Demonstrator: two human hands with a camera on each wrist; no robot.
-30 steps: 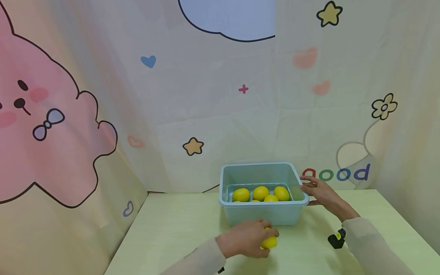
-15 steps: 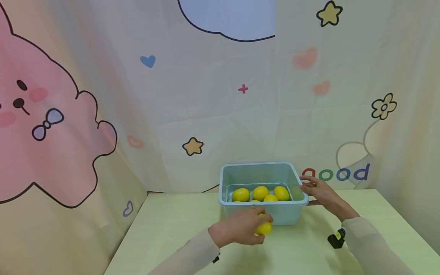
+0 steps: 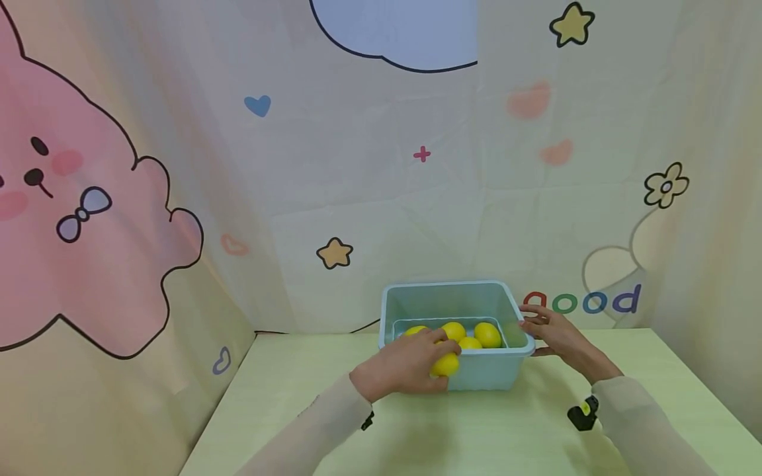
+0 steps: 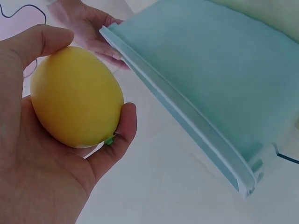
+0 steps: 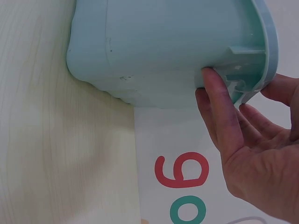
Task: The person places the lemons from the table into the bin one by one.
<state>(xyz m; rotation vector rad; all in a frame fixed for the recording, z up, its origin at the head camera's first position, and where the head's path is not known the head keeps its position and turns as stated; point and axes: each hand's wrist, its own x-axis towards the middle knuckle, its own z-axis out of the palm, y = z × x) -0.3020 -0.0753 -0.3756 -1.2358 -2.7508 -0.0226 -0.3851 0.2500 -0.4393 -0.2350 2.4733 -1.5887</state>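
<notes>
My left hand (image 3: 405, 363) grips a yellow lemon (image 4: 77, 98) between thumb and fingers, held up just in front of the bin's near wall. A small green tip shows at one end of that lemon in the left wrist view. The pale blue plastic bin (image 3: 485, 371) stands on the table with several lemons (image 3: 487, 334) inside, some partly hidden by its front wall and my left hand. At the bin's right end, my right hand (image 3: 559, 337) holds the rim. In the right wrist view its thumb lies at the rim and its fingers (image 5: 219, 107) press under it on the outer wall.
Light wood-grain table (image 3: 297, 396) lies under the bin and both arms. Right behind the bin hangs a printed cloth (image 3: 381, 198) with stars, hearts and lettering. A small black device (image 3: 583, 414) sits at the right sleeve's cuff.
My left hand has carried the lemon up and to the left, from low over the table to the bin's front rim. My right hand and the bin have stayed in place.
</notes>
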